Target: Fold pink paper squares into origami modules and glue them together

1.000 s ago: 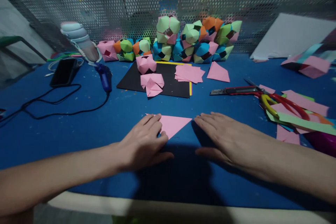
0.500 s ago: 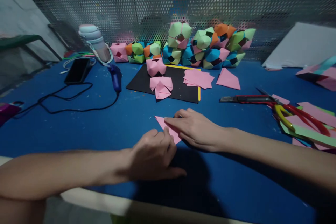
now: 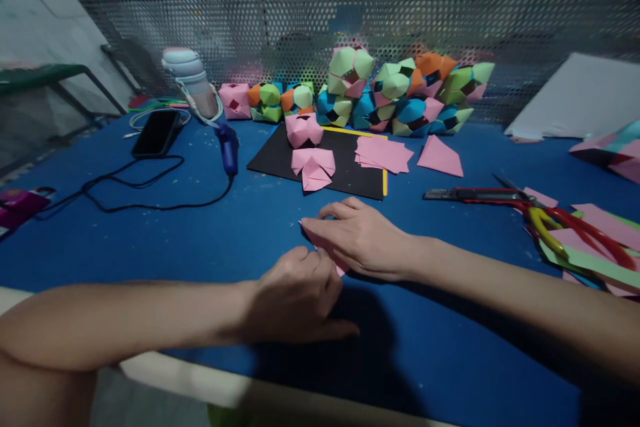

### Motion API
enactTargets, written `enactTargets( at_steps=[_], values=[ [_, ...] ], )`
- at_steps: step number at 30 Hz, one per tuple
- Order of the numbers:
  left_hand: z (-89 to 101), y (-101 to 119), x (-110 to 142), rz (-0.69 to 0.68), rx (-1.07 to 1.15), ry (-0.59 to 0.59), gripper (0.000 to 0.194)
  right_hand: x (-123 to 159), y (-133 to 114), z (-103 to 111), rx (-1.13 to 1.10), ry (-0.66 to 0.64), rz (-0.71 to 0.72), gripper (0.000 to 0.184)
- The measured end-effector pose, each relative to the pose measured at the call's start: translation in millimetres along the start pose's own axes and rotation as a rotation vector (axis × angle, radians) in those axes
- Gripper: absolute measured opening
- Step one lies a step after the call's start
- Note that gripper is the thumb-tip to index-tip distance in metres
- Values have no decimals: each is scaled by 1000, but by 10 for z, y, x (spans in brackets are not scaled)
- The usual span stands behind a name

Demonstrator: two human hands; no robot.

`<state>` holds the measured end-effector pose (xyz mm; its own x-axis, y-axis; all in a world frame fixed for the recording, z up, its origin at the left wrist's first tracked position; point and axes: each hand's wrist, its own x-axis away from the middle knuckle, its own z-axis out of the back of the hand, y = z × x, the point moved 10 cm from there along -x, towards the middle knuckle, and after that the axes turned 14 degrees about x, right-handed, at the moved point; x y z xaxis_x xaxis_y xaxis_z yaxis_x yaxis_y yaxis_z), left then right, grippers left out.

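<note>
A folded piece of pink paper (image 3: 341,269) lies on the blue tabletop, mostly hidden under my hands. My right hand (image 3: 364,240) rests flat over it with the fingers stretched out, the index fingertip at its far left corner. Curled in toward the palm, the fingers of my left hand (image 3: 303,293) press against the paper's near left edge, while the thumb sticks out to the right above the table. Beyond my hands, a partly folded pink paper piece (image 3: 314,168) and a pink paper cube (image 3: 304,130) sit on a black sheet (image 3: 270,159).
Pink sheets (image 3: 384,154) and a single pink piece (image 3: 440,156) lie farther back. Red cutter (image 3: 487,195), scissors (image 3: 545,232) and paper scraps are at right. Colored paper balls (image 3: 350,72) line the mesh wall. Left: bottle (image 3: 193,83), phone (image 3: 157,133), blue corded tool (image 3: 229,150).
My right hand has slid slightly left over the pink paper and covers more of it, its fingertip now at the corner. My left hand stays against the edge. The view has shifted a little.
</note>
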<state>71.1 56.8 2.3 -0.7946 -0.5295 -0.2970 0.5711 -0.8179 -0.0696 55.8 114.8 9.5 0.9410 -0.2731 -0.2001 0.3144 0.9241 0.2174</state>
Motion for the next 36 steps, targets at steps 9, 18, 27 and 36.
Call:
enactTargets(
  at_steps=[9,18,27,36],
  values=[
    [28,-11,-22,5,46,43,57,-47,-35,-133,53,-24,18,33],
    [53,-218,-69,-1,214,18,49,515,1,-195,1,-118,-132,60],
    [-191,-347,-41,102,388,-252,51,652,1,-178,42,-119,-176,72],
    [-61,-636,-32,269,529,-76,20,818,101,16,108,-20,-410,49]
  ],
)
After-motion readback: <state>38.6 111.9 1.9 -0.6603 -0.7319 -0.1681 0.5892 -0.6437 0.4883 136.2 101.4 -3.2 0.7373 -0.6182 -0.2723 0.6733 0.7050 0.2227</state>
